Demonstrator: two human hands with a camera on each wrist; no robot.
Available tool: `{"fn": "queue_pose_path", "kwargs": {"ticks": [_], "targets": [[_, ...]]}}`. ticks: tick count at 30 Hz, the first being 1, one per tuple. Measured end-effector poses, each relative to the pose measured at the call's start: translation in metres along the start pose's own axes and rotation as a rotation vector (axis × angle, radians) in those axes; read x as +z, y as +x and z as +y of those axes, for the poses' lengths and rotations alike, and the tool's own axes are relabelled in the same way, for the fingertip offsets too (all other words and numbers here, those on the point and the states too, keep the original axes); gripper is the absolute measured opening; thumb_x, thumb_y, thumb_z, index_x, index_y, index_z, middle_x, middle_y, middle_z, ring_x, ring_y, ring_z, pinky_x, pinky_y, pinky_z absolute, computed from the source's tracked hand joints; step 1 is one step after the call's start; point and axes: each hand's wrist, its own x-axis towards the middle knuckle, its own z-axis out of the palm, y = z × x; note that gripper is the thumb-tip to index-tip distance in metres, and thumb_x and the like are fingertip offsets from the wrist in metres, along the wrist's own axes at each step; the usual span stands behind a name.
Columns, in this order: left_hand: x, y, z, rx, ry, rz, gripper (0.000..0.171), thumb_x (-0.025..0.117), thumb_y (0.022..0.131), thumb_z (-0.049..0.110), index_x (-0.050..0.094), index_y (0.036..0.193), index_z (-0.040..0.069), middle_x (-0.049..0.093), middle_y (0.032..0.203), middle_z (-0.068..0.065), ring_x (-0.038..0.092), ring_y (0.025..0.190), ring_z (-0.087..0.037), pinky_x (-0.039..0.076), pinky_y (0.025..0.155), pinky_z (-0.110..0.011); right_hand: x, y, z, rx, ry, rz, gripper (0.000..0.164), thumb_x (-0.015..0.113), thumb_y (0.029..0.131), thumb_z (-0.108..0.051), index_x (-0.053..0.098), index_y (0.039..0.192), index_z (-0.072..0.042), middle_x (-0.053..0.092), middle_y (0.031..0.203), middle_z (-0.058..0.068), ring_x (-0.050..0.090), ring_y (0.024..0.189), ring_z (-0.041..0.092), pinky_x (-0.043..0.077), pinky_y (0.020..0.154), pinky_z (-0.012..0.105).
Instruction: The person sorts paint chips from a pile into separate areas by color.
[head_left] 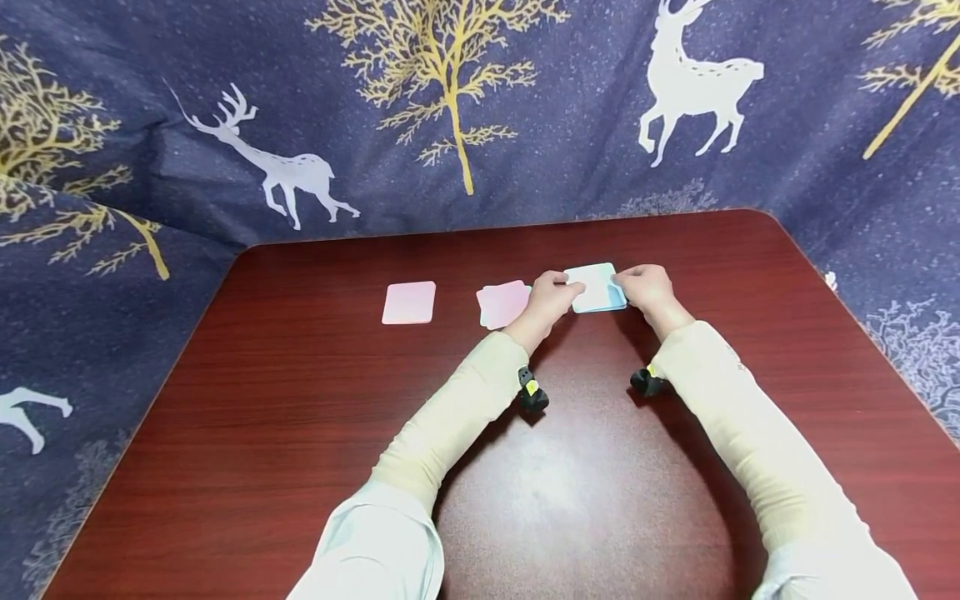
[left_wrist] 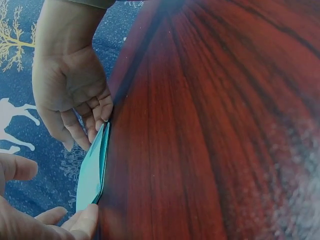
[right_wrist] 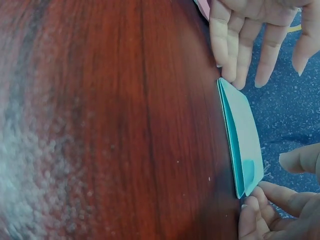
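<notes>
Right of the fanned stack of pink square cards [head_left: 502,304], both hands are at it! Left hand [head_left: 550,302] and right hand [head_left: 649,288], fingers unclenched and grasping nothing, touch opposite edges of the pale-blue square card stack [head_left: 595,288], probably bracing its slightly gaping layers evenly. Left of the fanned stack, a neater pink square stack [head_left: 408,302] lies apart, perhaps keeping groups distinct.

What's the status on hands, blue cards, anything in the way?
Left hand at left edge of blue cards, right hand at right edge. Blue cards stacked, slight gap between layers. No obstruction seen; pink cards off left.
</notes>
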Motion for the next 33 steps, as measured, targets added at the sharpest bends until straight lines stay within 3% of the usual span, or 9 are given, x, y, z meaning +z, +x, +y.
{"fn": "queue_pose_path", "kwargs": {"ticks": [11, 17, 24, 33], "targets": [[-0.007, 0.002, 0.004, -0.014, 0.068, 0.024, 0.044, 0.062, 0.089, 0.019, 0.053, 0.127, 0.001, 0.055, 0.128, -0.012, 0.058, 0.105, -0.024, 0.049, 0.085, -0.032, -0.001, -0.001, -0.004, -0.022, -0.009, -0.007, 0.042, 0.052, 0.095, -0.025, 0.059, 0.122, 0.007, 0.054, 0.121, 0.022, 0.051, 0.089, 0.024, 0.043, 0.070, 0.026], [-0.014, 0.001, 0.007, 0.022, 0.106, 0.026, 0.042, 0.062, 0.089, 0.018, 0.053, 0.126, 0.000, 0.058, 0.124, -0.014, 0.056, 0.111, -0.024, 0.047, 0.089, -0.032, -0.001, -0.004, -0.010, -0.018, 0.011, -0.018, 0.044, 0.050, 0.096, -0.026, 0.056, 0.125, 0.007, 0.051, 0.125, 0.023, 0.052, 0.095, 0.028, 0.046, 0.076, 0.031], [-0.040, -0.002, 0.013, 0.062, 0.160, 0.047, 0.042, 0.062, 0.090, 0.018, 0.052, 0.125, -0.001, 0.059, 0.121, -0.018, 0.056, 0.113, -0.028, 0.045, 0.097, -0.035, 0.002, -0.009, -0.023, -0.031, 0.004, -0.034, 0.045, 0.047, 0.098, -0.027, 0.053, 0.129, 0.005, 0.043, 0.140, 0.024, 0.042, 0.123, 0.037, 0.041, 0.098, 0.048], [-0.070, -0.010, 0.021, 0.078, 0.266, 0.131, 0.036, 0.063, 0.088, 0.024, 0.058, 0.118, 0.004, 0.066, 0.114, -0.011, 0.059, 0.109, -0.026, 0.042, 0.098, -0.039, 0.006, -0.019, -0.041, -0.109, 0.002, 0.008, 0.042, 0.048, 0.098, -0.027, 0.056, 0.126, 0.004, 0.047, 0.137, 0.024, 0.045, 0.122, 0.038, 0.041, 0.095, 0.048]]}}
